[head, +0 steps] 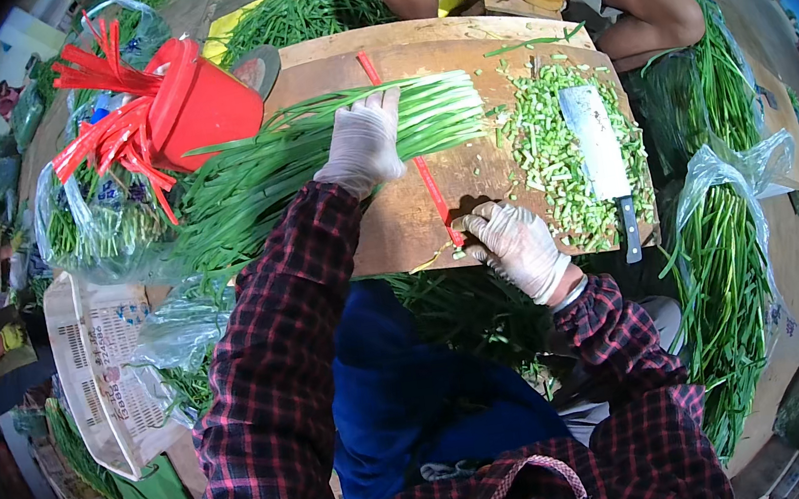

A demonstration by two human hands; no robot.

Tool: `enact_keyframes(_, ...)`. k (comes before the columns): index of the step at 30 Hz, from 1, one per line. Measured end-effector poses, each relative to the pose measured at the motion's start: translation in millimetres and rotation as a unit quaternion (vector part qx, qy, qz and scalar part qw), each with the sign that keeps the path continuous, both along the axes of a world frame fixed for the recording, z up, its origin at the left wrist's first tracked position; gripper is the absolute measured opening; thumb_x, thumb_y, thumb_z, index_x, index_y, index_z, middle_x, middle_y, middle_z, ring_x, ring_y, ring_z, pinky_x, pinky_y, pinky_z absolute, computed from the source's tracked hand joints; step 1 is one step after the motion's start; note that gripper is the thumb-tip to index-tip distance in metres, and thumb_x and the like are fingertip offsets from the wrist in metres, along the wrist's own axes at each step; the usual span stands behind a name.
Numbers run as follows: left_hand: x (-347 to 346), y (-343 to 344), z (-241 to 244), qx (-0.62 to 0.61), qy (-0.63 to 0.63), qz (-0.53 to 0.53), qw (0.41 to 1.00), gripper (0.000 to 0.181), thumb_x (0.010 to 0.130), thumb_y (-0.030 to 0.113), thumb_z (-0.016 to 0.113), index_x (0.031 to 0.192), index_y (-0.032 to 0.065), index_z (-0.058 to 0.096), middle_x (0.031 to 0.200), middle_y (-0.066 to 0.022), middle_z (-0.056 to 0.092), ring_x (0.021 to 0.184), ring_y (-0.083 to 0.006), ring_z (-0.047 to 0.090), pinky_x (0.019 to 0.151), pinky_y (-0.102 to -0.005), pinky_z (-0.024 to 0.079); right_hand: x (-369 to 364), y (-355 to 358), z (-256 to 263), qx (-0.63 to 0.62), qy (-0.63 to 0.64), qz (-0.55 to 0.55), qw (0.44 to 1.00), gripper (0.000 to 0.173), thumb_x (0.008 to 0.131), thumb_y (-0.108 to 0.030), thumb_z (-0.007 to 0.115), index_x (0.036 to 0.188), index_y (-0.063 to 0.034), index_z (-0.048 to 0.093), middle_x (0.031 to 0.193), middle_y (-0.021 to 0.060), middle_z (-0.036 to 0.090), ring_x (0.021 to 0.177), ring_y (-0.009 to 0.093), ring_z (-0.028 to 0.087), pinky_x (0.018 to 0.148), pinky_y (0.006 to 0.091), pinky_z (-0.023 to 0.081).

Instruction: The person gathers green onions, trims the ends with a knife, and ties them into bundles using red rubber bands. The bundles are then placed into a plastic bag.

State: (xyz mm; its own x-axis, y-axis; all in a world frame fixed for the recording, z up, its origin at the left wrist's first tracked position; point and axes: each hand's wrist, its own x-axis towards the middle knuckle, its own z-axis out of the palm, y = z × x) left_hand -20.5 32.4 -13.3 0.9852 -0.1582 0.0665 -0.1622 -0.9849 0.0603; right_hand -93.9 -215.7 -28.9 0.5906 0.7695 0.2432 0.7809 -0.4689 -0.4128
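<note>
A bundle of garlic chives (pixel 267 161) lies across a wooden board (pixel 396 227), its pale cut ends to the right. My gloved left hand (pixel 364 140) is closed over the bundle near those ends. Under the bundle runs a red plastic tie strip (pixel 431 188), showing above and below it. My gloved right hand (pixel 512 242) pinches the strip's near end at the board's front edge. At the right of the board a cleaver (pixel 593 140) rests on a heap of chopped chive ends (pixel 542 155), its dark handle over the front edge.
A tilted red bucket (pixel 206 101) of red strips stands at the board's left. Bagged chives (pixel 723 267) lie at right, and a white plastic crate (pixel 100 364) stands at left. More chives (pixel 308 12) are piled behind. A seated person's legs (pixel 647 5) are close to the board's far right corner.
</note>
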Motion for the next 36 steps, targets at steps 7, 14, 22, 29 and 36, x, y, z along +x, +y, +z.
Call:
enact_keyframes(7,1,2,7,0.004,0.033,0.0,0.999,0.092,0.054,0.031,0.08,0.131,0.0011,0.04,0.112,-0.0182,0.057,0.102,-0.0333,0.058,0.086,-0.0414,0.048,2,9,8,-0.012,-0.013,0.023,1.0,0.034,0.075,-0.022,0.068,0.106,-0.0113,0.061,0.091,0.0083,0.054,0.084,0.028,0.056,0.072,0.0379,0.047)
enact_keyframes(14,7,5,3,-0.016,0.043,-0.008,0.999,0.098,0.052,0.032,0.081,0.134,0.0014,0.038,0.117,-0.019,0.055,0.106,-0.0343,0.056,0.09,-0.0429,0.045,3,13,-11,0.013,-0.085,0.006,0.996,0.014,0.08,-0.021,0.061,0.088,-0.0098,0.058,0.079,0.0083,0.052,0.073,0.026,0.056,0.061,0.037,0.046)
enact_keyframes(22,1,6,-3,-0.003,0.009,-0.016,1.0,0.118,0.044,0.057,0.083,0.136,-0.0002,0.036,0.119,-0.0194,0.054,0.111,-0.0313,0.055,0.093,-0.043,0.042,60,61,60,0.064,-0.182,-0.053,0.98,0.019,0.085,-0.027,0.058,0.078,-0.0093,0.057,0.072,0.0114,0.056,0.068,0.03,0.057,0.061,0.0421,0.045)
enact_keyframes(29,4,4,-6,-0.099,-0.161,-0.04,0.981,0.066,0.063,0.053,0.075,0.101,0.0017,0.058,0.09,-0.0159,0.062,0.082,-0.0306,0.061,0.07,-0.042,0.048,194,125,62,0.067,-0.099,-0.077,0.99,0.031,0.092,-0.035,0.052,0.087,-0.0062,0.063,0.089,0.0164,0.064,0.089,0.036,0.061,0.079,0.0459,0.049)
enact_keyframes(36,26,11,15,0.052,-0.058,-0.019,0.997,0.08,0.056,0.062,0.073,0.115,0.0087,0.061,0.131,-0.0204,0.047,0.128,-0.0351,0.036,0.107,-0.0528,0.019,257,191,2,-0.118,0.163,-0.147,0.969,0.046,0.084,-0.044,0.06,0.104,-0.0033,0.069,0.109,0.0206,0.064,0.106,0.034,0.06,0.093,0.0413,0.045)
